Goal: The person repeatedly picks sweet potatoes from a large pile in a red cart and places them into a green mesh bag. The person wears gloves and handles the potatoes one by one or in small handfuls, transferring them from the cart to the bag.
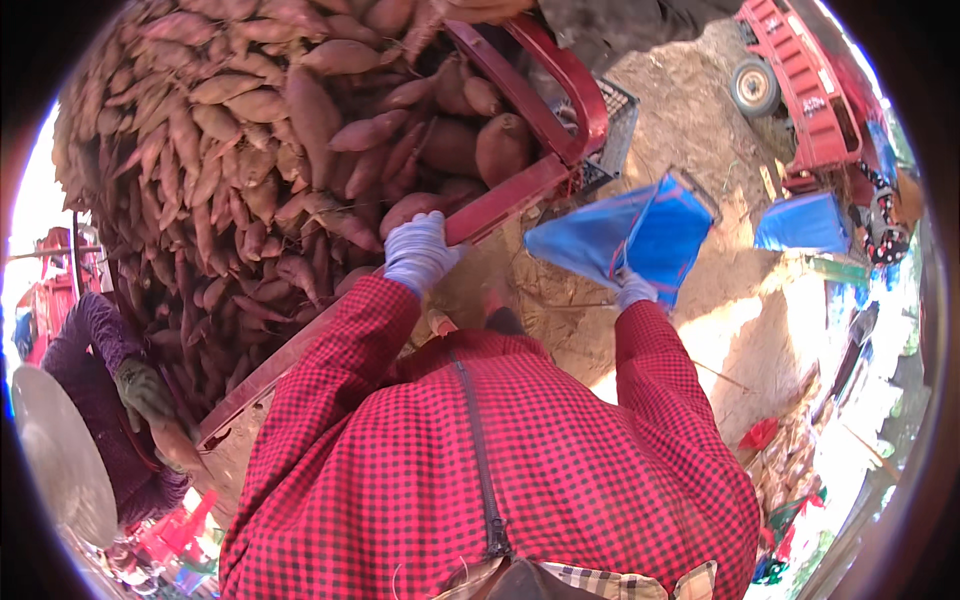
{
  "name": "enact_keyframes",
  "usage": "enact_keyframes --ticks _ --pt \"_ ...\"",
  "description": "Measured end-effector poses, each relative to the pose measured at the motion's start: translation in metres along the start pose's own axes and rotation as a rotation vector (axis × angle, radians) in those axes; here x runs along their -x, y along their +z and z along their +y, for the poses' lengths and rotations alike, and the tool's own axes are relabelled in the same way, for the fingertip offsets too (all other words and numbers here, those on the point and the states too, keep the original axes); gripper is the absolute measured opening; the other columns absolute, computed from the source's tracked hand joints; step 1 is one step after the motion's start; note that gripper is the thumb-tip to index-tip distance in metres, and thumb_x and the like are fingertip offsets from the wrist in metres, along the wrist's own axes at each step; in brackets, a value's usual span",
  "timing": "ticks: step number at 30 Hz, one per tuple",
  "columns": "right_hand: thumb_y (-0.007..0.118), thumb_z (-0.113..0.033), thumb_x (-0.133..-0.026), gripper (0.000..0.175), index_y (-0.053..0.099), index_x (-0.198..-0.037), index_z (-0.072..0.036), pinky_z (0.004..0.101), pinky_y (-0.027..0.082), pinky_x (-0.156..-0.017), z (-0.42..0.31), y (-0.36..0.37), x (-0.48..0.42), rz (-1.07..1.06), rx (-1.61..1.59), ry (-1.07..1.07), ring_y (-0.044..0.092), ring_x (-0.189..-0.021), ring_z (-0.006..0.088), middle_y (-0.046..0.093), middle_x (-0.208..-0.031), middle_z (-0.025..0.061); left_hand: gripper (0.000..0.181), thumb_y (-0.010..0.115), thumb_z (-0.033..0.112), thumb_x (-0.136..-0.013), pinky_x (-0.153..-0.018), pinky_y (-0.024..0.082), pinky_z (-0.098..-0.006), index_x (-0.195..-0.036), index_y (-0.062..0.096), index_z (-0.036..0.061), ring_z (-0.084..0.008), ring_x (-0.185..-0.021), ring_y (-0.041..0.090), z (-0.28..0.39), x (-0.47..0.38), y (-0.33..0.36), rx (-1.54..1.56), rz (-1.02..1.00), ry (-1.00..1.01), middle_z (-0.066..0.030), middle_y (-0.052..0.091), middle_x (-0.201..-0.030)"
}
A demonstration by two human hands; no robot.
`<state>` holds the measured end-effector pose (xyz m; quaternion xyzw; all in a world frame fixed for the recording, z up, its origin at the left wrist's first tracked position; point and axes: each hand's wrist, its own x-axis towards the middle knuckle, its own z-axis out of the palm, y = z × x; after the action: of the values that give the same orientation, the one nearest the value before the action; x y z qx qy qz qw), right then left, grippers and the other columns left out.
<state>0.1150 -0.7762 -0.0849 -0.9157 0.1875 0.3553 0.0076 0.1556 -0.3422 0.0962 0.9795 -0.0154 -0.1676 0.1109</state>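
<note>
My left hand [422,251], in a pale knitted glove, grips the top of a red metal side rail [510,202]. Its fingers lie over the rail, close to a large sweet potato [412,211]. Beyond the rail is a big heap of sweet potatoes [217,135], reddish and dusted with soil. Out to the right, my gloved right hand [636,289] clutches the near edge of a blue plastic sheet or bag [667,232]. The blue material hangs in folds above the dirt ground, with its mouth partly spread. My right fingertips are partly hidden in the folds.
A black plastic crate [619,127] stands beyond the rail's corner. At left, a co-worker's gloved hand [146,390] is beside a sweet potato [180,448]. A red cart [806,82] and another blue sheet [802,223] are farther right, near another person [881,217].
</note>
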Motion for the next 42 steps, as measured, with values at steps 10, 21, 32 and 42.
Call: enact_keyframes --ticks 10,21,32,42 --pt "0.047 -0.022 -0.097 0.027 0.066 -0.109 -0.006 0.0408 0.049 -0.081 0.035 0.084 0.005 0.373 0.008 -0.391 0.064 -0.091 0.0318 0.069 -0.104 0.0178 0.053 0.071 0.048 -0.076 -0.084 0.054 -0.0452 -0.111 0.067 0.0075 -0.0327 -0.097 0.068 -0.015 0.003 0.004 0.127 0.030 0.048 -0.0160 0.069 -0.105" --pt "0.066 -0.019 -0.083 0.013 0.069 -0.093 -0.010 0.0394 0.050 -0.089 0.008 0.030 0.052 -0.187 0.381 -0.520 0.066 -0.104 0.0348 0.071 -0.099 0.0142 0.054 0.069 0.045 -0.078 -0.088 0.046 -0.0452 -0.117 0.062 0.0087 -0.0331 -0.100 0.061 -0.051 0.057 -0.003 0.159 0.140 0.094 -0.0131 0.065 -0.101" --pt "0.063 -0.020 -0.089 0.033 0.065 -0.115 -0.001 0.0377 0.050 -0.091 -0.403 -0.145 0.218 -0.141 -0.235 -1.740 0.065 -0.105 0.0340 0.067 -0.111 0.0213 0.025 0.061 0.011 -0.095 -0.091 0.047 -0.0257 -0.118 0.064 0.0016 -0.0114 -0.099 0.060 -0.258 0.234 0.029 1.047 0.854 -0.692 -0.0062 0.069 -0.106" --pt "0.087 -0.040 -0.065 0.109 0.026 -0.149 -0.006 0.0442 0.046 -0.103 -0.609 0.027 0.237 -0.096 0.376 -1.049 0.053 -0.126 0.0381 0.043 -0.143 0.0246 0.051 0.064 0.032 -0.093 -0.080 0.048 -0.0306 -0.130 0.053 -0.0015 -0.0187 -0.097 0.058 -0.405 0.204 0.045 1.149 0.423 -0.783 -0.0097 0.062 -0.113"
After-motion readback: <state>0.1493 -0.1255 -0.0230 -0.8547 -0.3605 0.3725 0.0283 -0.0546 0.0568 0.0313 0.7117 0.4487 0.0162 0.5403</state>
